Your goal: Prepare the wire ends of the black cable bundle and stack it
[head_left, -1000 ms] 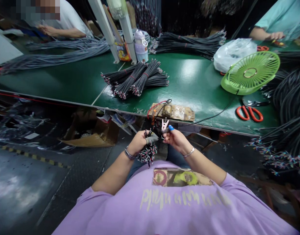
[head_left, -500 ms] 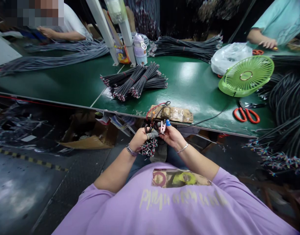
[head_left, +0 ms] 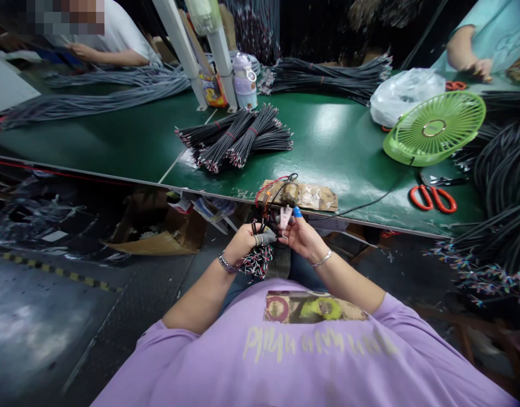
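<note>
My left hand [head_left: 244,240] is closed round a bundle of short black cables [head_left: 256,261], their stripped red, white and black ends hanging below the fist. A grey cover sits on its thumb. To its right, my right hand [head_left: 303,238] pinches at a small pink clip [head_left: 285,217], the blue-covered thumb against its side. A thin pale wire end shows under those fingertips; whether they hold it too is hidden. Just beyond the clip, a worn wooden block [head_left: 313,196] with red and black leads lies at the table edge.
On the green table [head_left: 328,130] lie tied black cable bundles [head_left: 238,135], red-handled scissors [head_left: 432,198] and a green fan [head_left: 433,127]. A plastic bag [head_left: 406,93] and a lilac bottle [head_left: 244,82] stand behind. Long cables hang at right. Two people work across the table.
The pink clip's arms looked spread a second ago and now look pressed together under my right fingers. My left hand has shifted slightly right with the cables.
</note>
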The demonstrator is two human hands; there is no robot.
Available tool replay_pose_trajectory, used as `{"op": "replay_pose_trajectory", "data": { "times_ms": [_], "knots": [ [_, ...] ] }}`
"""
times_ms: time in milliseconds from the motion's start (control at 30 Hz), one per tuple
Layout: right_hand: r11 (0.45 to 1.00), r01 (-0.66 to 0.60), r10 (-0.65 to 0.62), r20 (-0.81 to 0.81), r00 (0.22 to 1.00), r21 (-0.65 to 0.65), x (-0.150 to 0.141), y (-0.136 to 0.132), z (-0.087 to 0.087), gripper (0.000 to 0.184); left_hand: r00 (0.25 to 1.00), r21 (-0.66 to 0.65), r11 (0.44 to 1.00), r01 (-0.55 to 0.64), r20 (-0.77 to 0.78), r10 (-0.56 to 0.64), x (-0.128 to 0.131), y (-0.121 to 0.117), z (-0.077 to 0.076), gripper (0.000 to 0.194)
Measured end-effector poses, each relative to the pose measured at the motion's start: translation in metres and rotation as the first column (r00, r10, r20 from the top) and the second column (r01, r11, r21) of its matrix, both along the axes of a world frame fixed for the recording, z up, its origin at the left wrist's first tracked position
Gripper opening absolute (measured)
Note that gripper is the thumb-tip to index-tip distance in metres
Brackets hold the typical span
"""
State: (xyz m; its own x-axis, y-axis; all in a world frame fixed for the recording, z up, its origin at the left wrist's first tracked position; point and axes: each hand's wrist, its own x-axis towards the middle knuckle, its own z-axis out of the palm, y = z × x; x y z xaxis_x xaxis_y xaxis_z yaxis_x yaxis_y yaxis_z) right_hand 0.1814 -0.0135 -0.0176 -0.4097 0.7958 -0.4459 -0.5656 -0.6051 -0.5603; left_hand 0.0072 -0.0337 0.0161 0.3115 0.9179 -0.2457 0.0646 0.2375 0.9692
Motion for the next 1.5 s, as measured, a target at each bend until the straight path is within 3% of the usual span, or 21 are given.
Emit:
{"op": "replay_pose_trajectory", "data": {
  "times_ms": [100, 200, 367, 500, 667, 767, 867, 1100, 1233, 1500],
  "knots": [
    [0.994, -0.104, 0.103, 0.048, 0.994, 0.031, 0.008, -0.009, -0.005, 0.048, 1.0, 0.006, 1.0, 0.012, -0.014, -0.012, -0.002, -0.004, -0.001, 0.027],
    [0.967, -0.204, 0.182, 0.15, 0.972, 0.152, 0.015, -0.019, -0.006, 0.04, 1.0, 0.015, 1.0, 0.015, -0.017, -0.015, -0.002, -0.005, -0.004, 0.027],
    [0.92, -0.199, 0.072, 0.354, 0.932, 0.337, 0.016, -0.027, -0.003, 0.022, 0.996, 0.035, 0.995, 0.088, -0.008, -0.088, 0.002, -0.007, -0.007, 0.028],
    [0.954, -0.101, 0.002, 0.332, 0.943, 0.283, 0.01, -0.028, -0.004, 0.021, 0.991, 0.052, 0.991, 0.122, -0.053, -0.119, 0.004, -0.009, -0.004, 0.028],
    [0.983, 0.119, -0.15, 0.24, 0.959, 0.139, 0.011, -0.015, -0.003, 0.023, 1.0, 0.056, 0.998, -0.002, -0.022, 0.003, -0.002, -0.006, 0.001, 0.025],
    [0.998, 0.003, -0.011, 0.111, 0.994, 0.067, 0.012, -0.004, 0.002, 0.037, 0.998, 0.032, 0.998, -0.06, 0.023, 0.059, -0.005, -0.002, 0.002, 0.026],
    [0.991, -0.1, 0.096, 0.053, 0.994, 0.088, 0.009, 0.004, 0.006, 0.042, 0.996, 0.042, 0.995, -0.088, 0.027, 0.087, -0.004, 0.002, 0.003, 0.028],
    [0.993, -0.042, 0.031, 0.099, 0.995, 0.11, 0.003, 0.007, 0.007, 0.034, 0.995, 0.044, 0.995, -0.094, 0.029, 0.093, 0.002, 0.004, 0.007, 0.028],
    [0.995, 0.048, -0.058, 0.115, 0.992, 0.084, 0.004, 0.004, 0.009, 0.027, 0.997, 0.02, 0.997, -0.075, 0.029, 0.074, 0.002, 0.003, 0.005, 0.027],
    [0.993, 0.099, -0.103, 0.073, 0.992, 0.061, 0.001, 0.004, 0.009, 0.02, 0.998, 0.022, 0.999, -0.049, 0.038, 0.048, 0.007, 0.006, -0.001, 0.029]
  ]
}}
